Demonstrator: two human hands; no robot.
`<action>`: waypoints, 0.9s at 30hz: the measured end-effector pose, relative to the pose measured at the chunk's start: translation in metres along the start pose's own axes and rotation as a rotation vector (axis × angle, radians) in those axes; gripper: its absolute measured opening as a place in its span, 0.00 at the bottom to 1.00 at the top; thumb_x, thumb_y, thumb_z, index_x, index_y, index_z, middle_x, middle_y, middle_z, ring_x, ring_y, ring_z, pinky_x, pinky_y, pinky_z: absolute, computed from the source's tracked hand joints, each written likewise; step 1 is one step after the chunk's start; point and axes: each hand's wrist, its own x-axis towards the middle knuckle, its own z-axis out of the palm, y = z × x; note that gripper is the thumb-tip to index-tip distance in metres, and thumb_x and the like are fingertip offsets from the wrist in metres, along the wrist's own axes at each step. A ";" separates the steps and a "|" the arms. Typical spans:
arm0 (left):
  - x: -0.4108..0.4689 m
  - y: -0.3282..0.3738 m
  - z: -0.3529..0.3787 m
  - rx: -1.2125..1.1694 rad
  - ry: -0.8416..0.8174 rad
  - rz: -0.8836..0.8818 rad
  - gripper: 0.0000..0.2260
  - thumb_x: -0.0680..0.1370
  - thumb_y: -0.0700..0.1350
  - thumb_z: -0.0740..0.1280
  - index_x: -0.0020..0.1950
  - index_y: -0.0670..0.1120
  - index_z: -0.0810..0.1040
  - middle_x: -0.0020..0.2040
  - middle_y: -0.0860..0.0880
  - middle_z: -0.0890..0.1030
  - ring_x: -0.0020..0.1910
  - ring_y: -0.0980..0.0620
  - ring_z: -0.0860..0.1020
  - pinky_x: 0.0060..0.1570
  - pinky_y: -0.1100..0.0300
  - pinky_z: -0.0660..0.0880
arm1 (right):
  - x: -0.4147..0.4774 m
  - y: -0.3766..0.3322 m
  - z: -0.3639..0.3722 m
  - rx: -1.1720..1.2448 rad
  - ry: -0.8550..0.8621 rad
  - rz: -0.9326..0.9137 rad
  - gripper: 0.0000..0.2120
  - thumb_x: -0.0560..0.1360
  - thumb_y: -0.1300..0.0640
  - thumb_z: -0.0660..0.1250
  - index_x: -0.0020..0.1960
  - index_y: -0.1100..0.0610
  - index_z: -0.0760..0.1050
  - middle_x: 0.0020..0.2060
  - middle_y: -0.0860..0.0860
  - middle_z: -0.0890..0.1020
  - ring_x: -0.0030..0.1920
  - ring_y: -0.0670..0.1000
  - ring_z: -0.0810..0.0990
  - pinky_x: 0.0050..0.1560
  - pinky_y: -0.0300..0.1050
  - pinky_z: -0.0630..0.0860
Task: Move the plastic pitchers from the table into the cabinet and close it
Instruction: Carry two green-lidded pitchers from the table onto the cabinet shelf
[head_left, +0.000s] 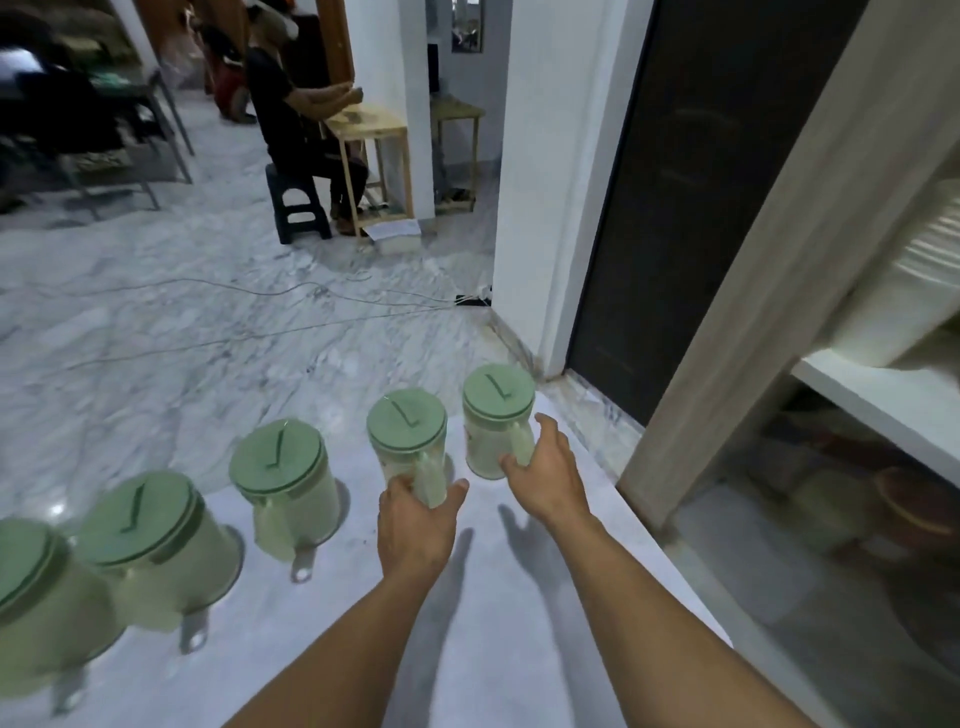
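Two bare forearms reaching out over a white marble-patterned table top (498, 597). Left hand (415, 525) wrapped around the pale handle of a translucent plastic pitcher with a round green lid (408, 441), thumb on one side, fingers (457, 488) on the other, grip closed. Right hand (545, 470) half open beside the neighbouring pitcher of the same kind (496, 421), fingertips touching its handle, thumb raised and apart; hold not closed. Both pitchers upright on the table, the right one nearest the far right corner. Further left along the same table, three more green-lidded plastic pitchers: one upright in the middle (283, 483), another nearer the camera (156, 540), a third cut off by the left edge (36, 587), each untouched and just beside the next. To the right, touching the table's edge, a pale-framed cabinet (779, 270) standing open, with a white shelf (872, 395), stacked white ware on it and blurred brownish bowls (914, 504) beneath. Dark glass panel (691, 171) left of the cabinet frame. Beyond the table, grey-veined marble floor (208, 322) crossed by thin cables (311, 296). Well apart in the background, a person in dark clothes (291, 130) seated on a small black stool (296, 208) at a light wooden side table (371, 130).
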 end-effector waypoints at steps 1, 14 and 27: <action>0.004 -0.001 0.007 -0.039 -0.001 -0.032 0.31 0.71 0.60 0.72 0.66 0.44 0.71 0.62 0.44 0.77 0.61 0.42 0.76 0.54 0.53 0.72 | 0.008 0.003 0.006 0.057 0.001 0.028 0.34 0.75 0.52 0.70 0.76 0.52 0.58 0.69 0.55 0.70 0.68 0.59 0.71 0.64 0.55 0.73; 0.036 0.007 0.039 -0.105 0.058 -0.074 0.16 0.81 0.56 0.59 0.60 0.44 0.70 0.57 0.40 0.80 0.56 0.38 0.78 0.47 0.54 0.69 | 0.046 0.016 0.032 0.260 -0.074 0.174 0.14 0.76 0.55 0.68 0.61 0.57 0.77 0.55 0.56 0.83 0.53 0.58 0.80 0.52 0.46 0.75; 0.006 0.047 -0.032 -0.050 -0.012 0.227 0.13 0.81 0.54 0.58 0.53 0.44 0.69 0.53 0.41 0.80 0.51 0.39 0.78 0.47 0.52 0.72 | -0.022 -0.027 -0.027 0.291 0.081 0.081 0.10 0.78 0.55 0.66 0.57 0.57 0.77 0.48 0.54 0.82 0.49 0.57 0.79 0.47 0.46 0.73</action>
